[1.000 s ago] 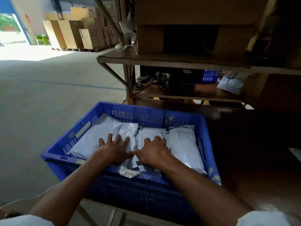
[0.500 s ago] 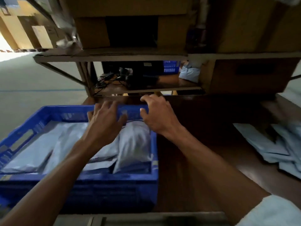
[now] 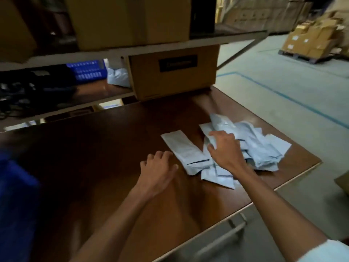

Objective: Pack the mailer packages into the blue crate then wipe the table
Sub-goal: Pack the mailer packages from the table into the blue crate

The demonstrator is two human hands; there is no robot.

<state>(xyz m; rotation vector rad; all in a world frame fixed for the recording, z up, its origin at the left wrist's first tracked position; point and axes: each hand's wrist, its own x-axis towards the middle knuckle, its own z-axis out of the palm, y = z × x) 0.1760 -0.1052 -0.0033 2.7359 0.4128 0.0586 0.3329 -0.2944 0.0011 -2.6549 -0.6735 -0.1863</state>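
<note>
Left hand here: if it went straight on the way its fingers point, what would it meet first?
Most likely the flat mailer lying just ahead of the left hand, beside the pile; its height over the table is unclear.

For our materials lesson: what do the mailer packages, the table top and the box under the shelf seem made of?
The mailer packages: probably thin plastic film, pale, creased, slight sheen. The table top: wood or wood-look laminate, dark brown, glossy reflections. The box: brown cardboard, matt.
</note>
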